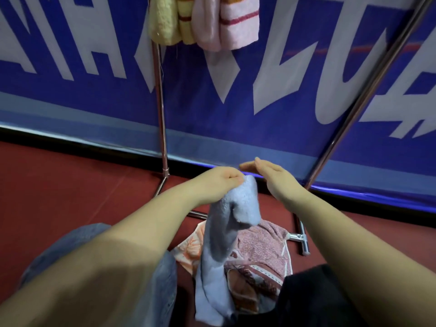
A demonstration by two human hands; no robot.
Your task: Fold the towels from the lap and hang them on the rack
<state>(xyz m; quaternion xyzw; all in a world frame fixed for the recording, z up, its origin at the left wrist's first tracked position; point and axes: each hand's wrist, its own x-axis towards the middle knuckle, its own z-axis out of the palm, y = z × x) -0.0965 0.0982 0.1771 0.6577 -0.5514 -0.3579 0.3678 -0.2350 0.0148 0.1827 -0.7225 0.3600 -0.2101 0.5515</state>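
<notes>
From the head camera, a blue banner (283, 95) with large white letters fills the background and meets a dark red floor (59, 185). In front of it stands a metal rack (161, 119): one upright pole rises left of centre, another slants up along the right side, and its foot bars lie on the floor, one ending in a chrome joint just right of the lap. At the top edge, folded towels hang side by side on the rack: a yellow towel (164, 20) next to the left pole, then a pink striped towel (236, 20) to its right. The rack's low bar runs across the floor between the person's knees and the banner.

On the lap, between a leg in blue jeans (77, 244) and dark clothing at the lower right, lies a pile with a pink patterned towel (259, 251) and an orange printed cloth (188, 249) under it.

The left hand (220, 179) pinches the top corner of a light blue towel (224, 232) and holds it raised, so the towel hangs down limp onto the pile. The right hand (271, 175) is spread flat, fingers straight and together, just beside the towel's raised corner, apparently not touching it. Both forearms reach forward from the lower corners.
</notes>
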